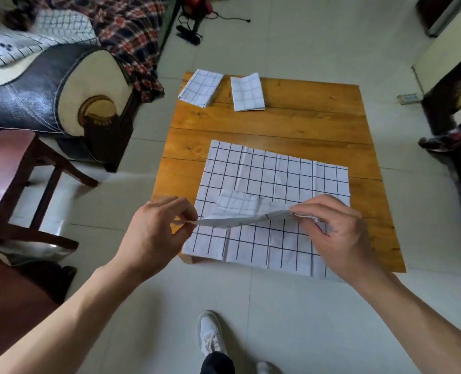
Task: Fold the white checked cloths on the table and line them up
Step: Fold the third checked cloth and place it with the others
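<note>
A white checked cloth (pixel 275 174) lies spread over the near half of the wooden table (pixel 299 122), its near edge lifted off the surface. My left hand (pixel 156 233) pinches that raised edge at its left end. My right hand (pixel 334 230) pinches the same edge at its right end, and the edge sags a little between the two hands. Two folded checked cloths lie at the table's far left: one (pixel 201 87) at the corner, partly over the edge, the other (pixel 247 93) just right of it.
A dark sofa arm (pixel 62 95) with checked and plaid fabrics on it stands to the left. A wooden chair (pixel 16 184) is at the near left, dark furniture (pixel 450 147) at the right. My white shoe (pixel 210 336) is on the tiled floor below the table.
</note>
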{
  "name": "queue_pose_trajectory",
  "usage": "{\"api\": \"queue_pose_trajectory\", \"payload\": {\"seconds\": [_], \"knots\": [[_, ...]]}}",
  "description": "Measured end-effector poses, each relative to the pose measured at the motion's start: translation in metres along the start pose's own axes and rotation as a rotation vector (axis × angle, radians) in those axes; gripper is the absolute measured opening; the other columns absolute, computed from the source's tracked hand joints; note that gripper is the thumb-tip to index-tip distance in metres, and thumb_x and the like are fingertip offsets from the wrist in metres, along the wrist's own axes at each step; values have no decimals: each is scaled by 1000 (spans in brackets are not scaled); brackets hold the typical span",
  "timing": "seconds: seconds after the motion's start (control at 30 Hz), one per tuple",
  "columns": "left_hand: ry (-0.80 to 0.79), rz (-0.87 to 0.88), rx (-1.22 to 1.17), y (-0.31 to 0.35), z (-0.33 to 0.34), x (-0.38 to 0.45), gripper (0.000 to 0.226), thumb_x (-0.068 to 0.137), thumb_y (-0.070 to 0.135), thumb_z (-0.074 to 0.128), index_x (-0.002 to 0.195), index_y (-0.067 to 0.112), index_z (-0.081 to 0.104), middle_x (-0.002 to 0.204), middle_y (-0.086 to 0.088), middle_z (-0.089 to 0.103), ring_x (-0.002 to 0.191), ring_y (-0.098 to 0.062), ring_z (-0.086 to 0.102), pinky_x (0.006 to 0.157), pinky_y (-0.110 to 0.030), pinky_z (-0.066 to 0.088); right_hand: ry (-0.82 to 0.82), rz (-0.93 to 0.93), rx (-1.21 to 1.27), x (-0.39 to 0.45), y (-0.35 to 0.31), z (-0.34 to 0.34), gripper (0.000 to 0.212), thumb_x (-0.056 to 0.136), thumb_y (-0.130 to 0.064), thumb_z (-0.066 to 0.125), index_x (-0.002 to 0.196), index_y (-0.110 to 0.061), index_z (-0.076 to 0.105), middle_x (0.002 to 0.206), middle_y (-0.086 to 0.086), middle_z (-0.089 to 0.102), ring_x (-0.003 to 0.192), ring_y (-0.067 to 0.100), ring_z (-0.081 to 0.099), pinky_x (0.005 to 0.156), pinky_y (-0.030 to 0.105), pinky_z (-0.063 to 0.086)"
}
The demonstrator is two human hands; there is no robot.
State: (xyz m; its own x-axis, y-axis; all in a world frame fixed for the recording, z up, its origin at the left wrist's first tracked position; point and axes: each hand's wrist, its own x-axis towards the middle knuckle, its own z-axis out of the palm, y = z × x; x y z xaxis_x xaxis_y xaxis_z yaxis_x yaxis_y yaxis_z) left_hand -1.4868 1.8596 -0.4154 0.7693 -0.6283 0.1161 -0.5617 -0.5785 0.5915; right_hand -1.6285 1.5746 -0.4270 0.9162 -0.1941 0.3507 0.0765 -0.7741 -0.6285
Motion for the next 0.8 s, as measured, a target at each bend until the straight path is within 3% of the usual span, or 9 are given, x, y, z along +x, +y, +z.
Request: {"api": "queue_pose_trajectory", "payload": {"seconds": [0.17,0.3,0.37,0.53,0.63,0.8], "knots": [[156,-24,-128,74,-32,-22,20,78,-3,79,79,14,69,75,10,67,78,-9,61,65,-5,39,85,4,56,-14,-33,-55,14,87,-4,70,100,-7,75,91,1,70,84,12,65,75,17,51],[229,-38,-219,114,-59,-24,17,83,7,78,78,19,68,73,7,68,73,-13,64,62,-24,48,129,31,112,-14,-54,-91,6,88,-6,69,92,-5,75,82,3,69,73,16,63,65,17,48],[230,-49,-301,123,-66,-20,18,84,8,77,77,21,67,73,6,67,68,-16,60,63,-26,48,145,44,138,-11,-59,-102,5,87,-5,71,85,-9,73,77,4,69,70,13,61,62,17,47],[213,-62,-367,112,-53,5,14,83,16,75,76,25,66,72,-1,66,66,-25,57,62,-36,48,101,277,216,4,-46,-98,10,88,-11,72,78,-14,73,74,-5,71,67,12,61,54,19,45],[221,-130,-398,91,-29,23,8,80,23,72,76,24,65,69,-7,64,65,-29,55,59,-34,46,46,393,223,15,-23,-79,12,90,-17,71,79,-20,73,66,-15,68,58,6,54,49,14,39],[190,-210,-400,49,6,64,20,87,12,72,75,25,62,66,11,59,58,-13,48,56,-22,40,-25,435,169,46,15,-45,19,91,-18,69,73,-20,67,67,-7,65,60,7,56,50,14,38]]}}
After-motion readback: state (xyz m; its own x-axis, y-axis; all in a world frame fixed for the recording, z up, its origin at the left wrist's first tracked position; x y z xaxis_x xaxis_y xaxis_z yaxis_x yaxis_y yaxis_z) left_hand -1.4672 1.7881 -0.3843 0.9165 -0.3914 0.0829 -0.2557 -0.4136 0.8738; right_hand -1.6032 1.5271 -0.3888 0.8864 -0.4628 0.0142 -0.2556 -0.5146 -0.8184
